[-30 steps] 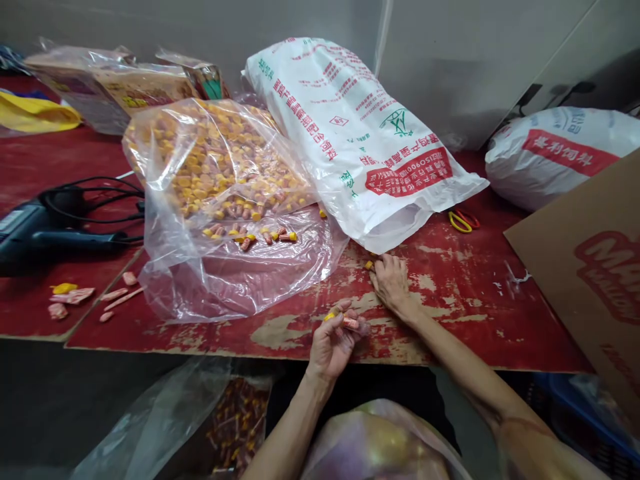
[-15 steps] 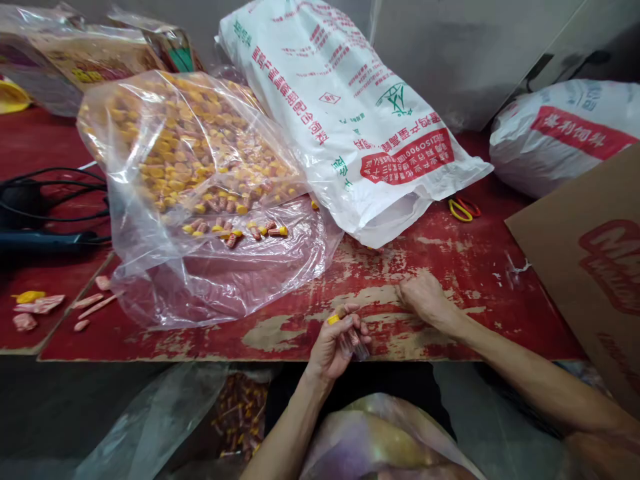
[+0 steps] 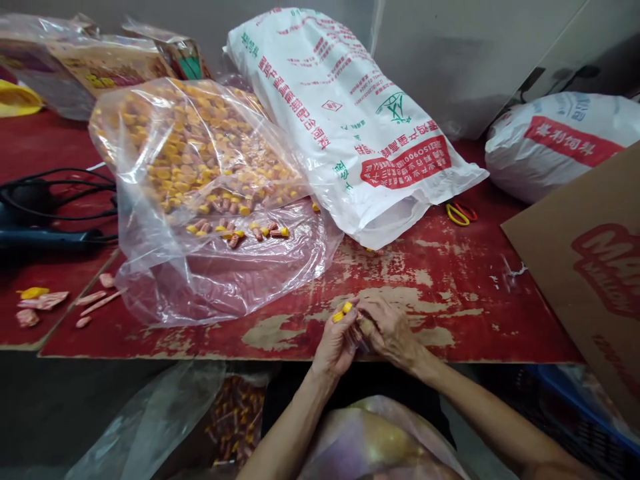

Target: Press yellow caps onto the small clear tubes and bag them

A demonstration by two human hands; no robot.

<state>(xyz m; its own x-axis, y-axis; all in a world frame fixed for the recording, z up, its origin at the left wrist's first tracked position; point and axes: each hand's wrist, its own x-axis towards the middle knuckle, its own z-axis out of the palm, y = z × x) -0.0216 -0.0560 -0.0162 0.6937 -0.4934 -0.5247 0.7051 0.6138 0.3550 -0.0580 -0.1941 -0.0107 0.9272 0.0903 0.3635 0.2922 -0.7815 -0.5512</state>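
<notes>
My left hand (image 3: 333, 347) is closed around a few small clear tubes with yellow caps (image 3: 344, 311), held at the table's front edge. Pinkish contents show through the tube walls. Against them, my right hand (image 3: 393, 331) curls its fingers inward, meeting the left fingertips; what it grips is hidden. Behind and to the left lies a large clear plastic bag (image 3: 215, 287), full of similar yellow-capped pink tubes (image 3: 175, 153). Several of these tubes have spilled near the bag's mouth.
A white printed sack (image 3: 340, 120) lies at the back, another white sack (image 3: 555, 143) at right. Yellow-and-red scissors (image 3: 460, 213) rest beside a cardboard box (image 3: 575, 267). At left are a cabled dark tool (image 3: 50, 238) and pink pieces (image 3: 95, 303). More tubes (image 3: 235, 420) sit below the table.
My right hand has moved left from the tabletop to meet my left hand. Two yellow caps now show in the left hand, where one showed before. The view has shifted slightly.
</notes>
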